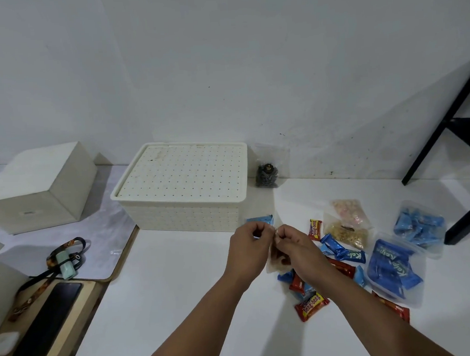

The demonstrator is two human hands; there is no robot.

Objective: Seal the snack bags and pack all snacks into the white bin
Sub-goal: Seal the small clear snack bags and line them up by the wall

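Both hands, left hand (252, 241) and right hand (291, 241), pinch a clear snack bag (276, 260) at its top; white bin (185, 188) lidded; Beng-Beng bars (311, 307) and other bags unpacked on the surface (180, 289).

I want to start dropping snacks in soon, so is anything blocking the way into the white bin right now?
Yes. The white bin has its perforated lid on, covering the whole opening. Both hands are busy: the left hand and right hand pinch the top edge of a clear snack bag in front of the bin.
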